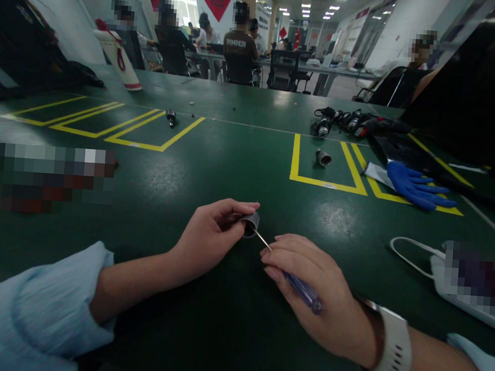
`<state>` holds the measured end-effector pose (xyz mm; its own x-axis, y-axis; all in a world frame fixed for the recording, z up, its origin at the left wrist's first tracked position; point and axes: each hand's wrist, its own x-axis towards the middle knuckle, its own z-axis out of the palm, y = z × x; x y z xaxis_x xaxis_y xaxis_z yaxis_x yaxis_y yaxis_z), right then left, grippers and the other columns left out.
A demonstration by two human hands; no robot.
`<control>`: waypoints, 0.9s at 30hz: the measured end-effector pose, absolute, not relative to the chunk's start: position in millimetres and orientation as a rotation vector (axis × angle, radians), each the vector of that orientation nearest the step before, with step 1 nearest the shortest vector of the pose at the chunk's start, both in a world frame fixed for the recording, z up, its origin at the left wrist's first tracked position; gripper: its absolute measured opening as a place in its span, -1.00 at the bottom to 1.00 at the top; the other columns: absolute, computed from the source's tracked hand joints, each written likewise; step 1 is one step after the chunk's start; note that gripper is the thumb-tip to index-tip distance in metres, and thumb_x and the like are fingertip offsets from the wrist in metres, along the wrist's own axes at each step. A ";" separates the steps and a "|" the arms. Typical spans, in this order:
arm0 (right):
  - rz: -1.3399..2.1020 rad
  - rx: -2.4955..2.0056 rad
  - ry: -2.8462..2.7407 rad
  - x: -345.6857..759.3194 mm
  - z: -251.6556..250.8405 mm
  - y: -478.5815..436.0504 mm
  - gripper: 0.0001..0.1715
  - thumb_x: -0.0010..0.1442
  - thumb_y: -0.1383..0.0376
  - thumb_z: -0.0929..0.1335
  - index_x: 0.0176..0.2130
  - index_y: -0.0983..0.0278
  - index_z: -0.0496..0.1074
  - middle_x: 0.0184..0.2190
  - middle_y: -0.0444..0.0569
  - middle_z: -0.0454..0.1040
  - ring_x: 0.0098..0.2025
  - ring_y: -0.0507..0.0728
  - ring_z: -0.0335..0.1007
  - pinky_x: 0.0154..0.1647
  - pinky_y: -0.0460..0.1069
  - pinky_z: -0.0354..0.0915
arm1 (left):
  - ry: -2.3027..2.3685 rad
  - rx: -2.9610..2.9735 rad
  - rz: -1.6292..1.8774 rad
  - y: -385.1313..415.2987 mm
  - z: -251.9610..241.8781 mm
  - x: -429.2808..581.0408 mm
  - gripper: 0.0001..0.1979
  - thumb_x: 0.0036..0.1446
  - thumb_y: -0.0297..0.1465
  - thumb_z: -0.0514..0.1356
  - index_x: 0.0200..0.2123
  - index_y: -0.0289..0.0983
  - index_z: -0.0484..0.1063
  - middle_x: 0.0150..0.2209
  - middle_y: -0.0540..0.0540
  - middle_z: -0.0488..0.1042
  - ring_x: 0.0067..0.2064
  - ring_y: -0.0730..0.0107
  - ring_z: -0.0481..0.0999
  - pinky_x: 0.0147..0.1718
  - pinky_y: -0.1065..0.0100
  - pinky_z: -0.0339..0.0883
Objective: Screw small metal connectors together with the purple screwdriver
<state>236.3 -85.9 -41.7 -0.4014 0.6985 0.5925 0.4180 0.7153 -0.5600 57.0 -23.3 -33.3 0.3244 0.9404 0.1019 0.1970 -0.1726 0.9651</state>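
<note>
My left hand (212, 234) grips a small grey cylindrical housing (251, 222) between thumb and fingers, its dark hollow end turned toward my right side. In my right hand (317, 286) is a screwdriver (301, 291) with a clear purplish handle, held between thumb and fingers. Its thin metal shaft slants up to the left, and the tip reaches the housing's opening; the tip itself is hidden there. Both hands are low over the green table (214, 172).
Yellow tape outlines mark the table. A grey cylindrical part (323, 157) and a blue glove (417, 186) lie right, near dark tools with cables (340, 121). A small dark part (171, 117) stands left. A phone with a loop (469, 286) lies right. People sit beyond.
</note>
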 end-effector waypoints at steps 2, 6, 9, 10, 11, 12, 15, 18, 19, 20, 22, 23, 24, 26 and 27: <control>0.411 -0.845 -2.049 235.9 -41.1 -86.3 -0.85 0.20 0.47 0.29 -0.19 0.34 0.40 -0.29 0.03 0.52 -0.19 0.10 0.45 -0.04 0.05 0.36 | 1.056 1.594 0.944 -23.1 -32.3 56.7 -0.81 0.00 -0.55 0.16 -0.27 -0.37 0.48 -0.07 -0.19 0.53 -0.02 0.22 0.51 0.01 0.20 0.40; 0.445 -0.850 -2.042 236.4 -40.8 -86.4 -0.83 0.21 0.46 0.28 -0.18 0.33 0.40 -0.31 0.02 0.52 -0.20 0.12 0.45 -0.11 0.05 0.38 | 1.050 1.572 0.919 -22.9 -32.2 55.1 -0.80 -0.02 -0.56 0.17 -0.27 -0.35 0.48 -0.05 -0.18 0.52 -0.01 0.20 0.50 0.03 0.16 0.37; 0.484 -0.873 -2.023 238.1 -41.8 -86.0 -0.82 0.22 0.44 0.28 -0.16 0.30 0.39 -0.29 0.00 0.52 -0.17 0.11 0.45 -0.11 0.04 0.38 | 1.040 1.563 0.908 -22.2 -32.8 54.2 -0.79 -0.03 -0.56 0.18 -0.26 -0.35 0.48 -0.04 -0.17 0.52 0.00 0.20 0.50 0.05 0.14 0.36; 0.493 -0.885 -2.016 238.6 -42.2 -85.9 -0.82 0.22 0.44 0.28 -0.16 0.29 0.39 -0.28 -0.01 0.52 -0.16 0.11 0.45 -0.10 0.04 0.38 | 1.041 1.559 0.910 -21.8 -33.0 54.1 -0.79 -0.04 -0.56 0.18 -0.27 -0.34 0.48 -0.04 -0.16 0.52 0.00 0.19 0.50 0.05 0.13 0.35; 0.500 -0.895 -2.011 239.0 -42.7 -85.7 -0.82 0.22 0.43 0.28 -0.16 0.28 0.39 -0.27 -0.02 0.52 -0.15 0.11 0.45 -0.08 0.04 0.37 | 1.044 1.554 0.912 -21.6 -33.2 54.1 -0.79 -0.05 -0.57 0.19 -0.27 -0.34 0.48 -0.04 -0.16 0.52 0.00 0.19 0.49 0.06 0.13 0.34; 0.508 -0.905 -2.007 239.2 -43.1 -85.5 -0.82 0.22 0.43 0.28 -0.16 0.28 0.39 -0.26 -0.02 0.52 -0.14 0.11 0.45 -0.07 0.04 0.37 | 1.047 1.550 0.916 -21.3 -33.4 54.2 -0.79 -0.05 -0.57 0.19 -0.28 -0.34 0.48 -0.04 -0.16 0.52 0.00 0.19 0.49 0.07 0.12 0.33; 0.532 -0.917 -1.999 239.2 -43.8 -85.1 -0.83 0.23 0.43 0.28 -0.16 0.29 0.39 -0.26 -0.01 0.52 -0.15 0.11 0.44 -0.08 0.04 0.37 | 1.057 1.545 0.919 -20.8 -33.4 54.3 -0.79 -0.06 -0.56 0.19 -0.28 -0.35 0.48 -0.05 -0.16 0.53 0.00 0.19 0.49 0.08 0.11 0.32; 0.537 -0.921 -2.007 239.1 -43.8 -85.3 -0.83 0.23 0.43 0.28 -0.16 0.29 0.39 -0.25 -0.01 0.51 -0.15 0.10 0.44 -0.08 0.04 0.37 | 1.064 1.557 0.917 -21.2 -32.5 54.3 -0.78 -0.06 -0.55 0.19 -0.27 -0.34 0.48 -0.06 -0.15 0.53 0.01 0.19 0.49 0.08 0.12 0.32; 0.533 -0.921 -2.009 239.1 -43.8 -85.5 -0.83 0.23 0.43 0.28 -0.16 0.29 0.39 -0.25 -0.01 0.51 -0.15 0.11 0.44 -0.08 0.05 0.37 | 1.066 1.559 0.916 -21.5 -32.1 54.4 -0.78 -0.06 -0.55 0.19 -0.27 -0.34 0.48 -0.06 -0.15 0.53 0.01 0.19 0.49 0.08 0.12 0.32; 0.528 -0.922 -2.009 239.0 -43.6 -85.8 -0.83 0.23 0.42 0.28 -0.16 0.28 0.39 -0.25 -0.01 0.51 -0.14 0.11 0.45 -0.08 0.05 0.37 | 1.067 1.561 0.915 -21.9 -31.9 54.5 -0.79 -0.06 -0.55 0.19 -0.27 -0.33 0.49 -0.06 -0.14 0.53 0.00 0.19 0.49 0.08 0.12 0.32; 0.515 -0.915 -2.002 238.8 -43.1 -86.7 -0.83 0.23 0.42 0.28 -0.15 0.27 0.38 -0.25 -0.01 0.52 -0.14 0.11 0.45 -0.08 0.06 0.37 | 1.067 1.558 0.914 -22.5 -32.1 54.9 -0.79 -0.06 -0.55 0.19 -0.28 -0.33 0.49 -0.06 -0.14 0.53 0.00 0.19 0.50 0.07 0.11 0.33; 0.510 -0.912 -1.997 238.7 -42.7 -87.3 -0.82 0.23 0.43 0.28 -0.15 0.26 0.38 -0.25 -0.01 0.52 -0.14 0.12 0.45 -0.08 0.06 0.37 | 1.066 1.553 0.917 -22.7 -32.5 55.1 -0.80 -0.06 -0.54 0.19 -0.29 -0.32 0.49 -0.06 -0.14 0.53 0.00 0.18 0.50 0.07 0.11 0.33; 0.506 -0.908 -1.993 238.5 -42.3 -87.8 -0.82 0.23 0.43 0.28 -0.15 0.26 0.38 -0.25 -0.01 0.52 -0.14 0.12 0.45 -0.08 0.06 0.37 | 1.064 1.548 0.918 -22.8 -33.0 55.2 -0.80 -0.06 -0.54 0.19 -0.29 -0.32 0.48 -0.06 -0.14 0.53 0.01 0.18 0.49 0.07 0.11 0.33; 0.502 -0.906 -1.990 238.1 -41.5 -88.5 -0.82 0.23 0.42 0.28 -0.15 0.25 0.38 -0.26 -0.02 0.52 -0.15 0.12 0.45 -0.09 0.07 0.38 | 1.059 1.544 0.918 -22.7 -34.4 55.2 -0.80 -0.05 -0.53 0.20 -0.28 -0.32 0.48 -0.06 -0.13 0.53 0.02 0.18 0.48 0.07 0.13 0.33; 0.503 -0.910 -1.989 237.9 -41.3 -88.6 -0.82 0.23 0.42 0.28 -0.15 0.24 0.38 -0.27 -0.02 0.52 -0.16 0.12 0.45 -0.09 0.07 0.38 | 1.056 1.546 0.919 -22.6 -35.0 55.1 -0.80 -0.05 -0.53 0.20 -0.28 -0.32 0.48 -0.06 -0.13 0.53 0.02 0.19 0.48 0.07 0.14 0.33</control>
<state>237.9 -88.6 -41.3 -0.3568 0.7587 0.5450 0.4088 0.6514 -0.6392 55.1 -22.6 -35.0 0.3272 0.9438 0.0469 0.1766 -0.1099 0.9781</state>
